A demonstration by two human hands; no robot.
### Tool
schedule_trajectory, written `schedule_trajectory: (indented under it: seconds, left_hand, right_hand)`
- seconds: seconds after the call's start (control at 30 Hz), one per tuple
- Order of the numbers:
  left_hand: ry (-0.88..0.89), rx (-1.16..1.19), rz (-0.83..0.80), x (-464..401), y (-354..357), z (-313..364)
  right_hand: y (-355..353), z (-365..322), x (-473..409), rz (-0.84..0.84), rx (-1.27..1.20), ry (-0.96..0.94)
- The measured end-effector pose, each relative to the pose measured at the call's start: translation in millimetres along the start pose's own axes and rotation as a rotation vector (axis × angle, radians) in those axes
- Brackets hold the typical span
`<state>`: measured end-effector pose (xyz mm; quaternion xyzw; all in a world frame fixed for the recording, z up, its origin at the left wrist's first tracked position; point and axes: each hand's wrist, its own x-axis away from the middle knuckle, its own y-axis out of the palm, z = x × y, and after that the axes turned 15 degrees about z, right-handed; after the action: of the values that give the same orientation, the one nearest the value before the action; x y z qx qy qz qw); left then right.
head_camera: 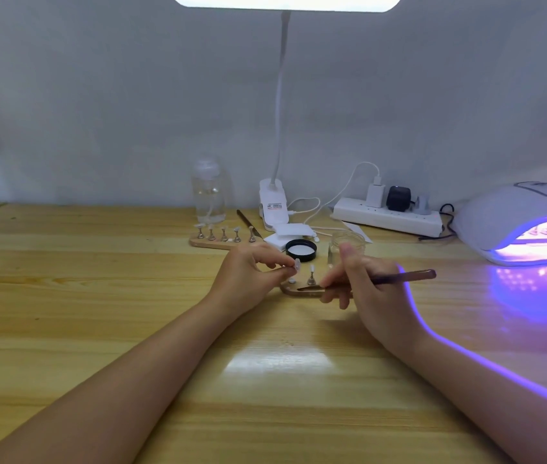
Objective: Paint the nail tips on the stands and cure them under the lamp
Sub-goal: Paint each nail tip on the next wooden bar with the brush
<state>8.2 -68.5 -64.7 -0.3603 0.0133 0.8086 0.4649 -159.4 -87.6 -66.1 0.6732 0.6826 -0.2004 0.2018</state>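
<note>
Over the wooden base (293,291), left hand (248,272) pinches a nail tip (296,263)

Both forearms bare to frame edge, no sleeves visible; left hand (252,272), right hand (362,283) ungloved.

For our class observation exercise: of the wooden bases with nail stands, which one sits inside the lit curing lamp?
The wooden base under the glowing purple curing lamp at far right; the other two lie on the open table.

wall (98,95): plain pale grey | table (64,296): light wood planks | desk lamp (285,0): lit, overhead
</note>
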Motion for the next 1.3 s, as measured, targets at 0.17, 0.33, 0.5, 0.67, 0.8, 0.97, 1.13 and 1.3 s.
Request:
schedule_trajectory:
  seconds: [0.17,0.33,0.5,0.67,0.8,0.97,1.13,1.3]
  left_hand:
    - [-0.011,0.016,0.005,0.1,-0.1,0.0]
    - [-0.043,0.031,0.032,-0.7,0.0,0.1]
    - [-0.083,0.041,0.035,-1.2,0.5,0.7]
    - [-0.120,0.043,-0.014,-0.6,-0.5,2.1]
    - [-0.120,0.027,-0.058,-0.7,-1.7,2.9]
    - [-0.168,-0.047,-0.090,-2.6,0.4,0.3]
    - [-0.221,-0.050,-0.090,-3.5,1.6,-0.8]
    - [-0.224,-0.048,-0.104,-3.1,0.8,-1.6]
  right_hand:
    - [-1.1,1.6,-1.9,0.021,0.005,-0.041]
    - [-1.1,2.1,-1.3,0.041,-0.031,-0.047]
    - [0.2,2.5,-1.7,-0.020,-0.049,0.009]
    - [-5.3,2.3,-3.9,0.081,0.046,-0.111]
    - [-5.9,2.8,-8.2,0.174,0.169,-0.160]
    - [-7.3,5.7,-11.9,0.084,0.246,-0.183]
    - [-6.6,7.5,-16.9,0.008,0.454,-0.387]
    - [-1.7,14.4,-18.1,-0.113,0.609,-0.496]
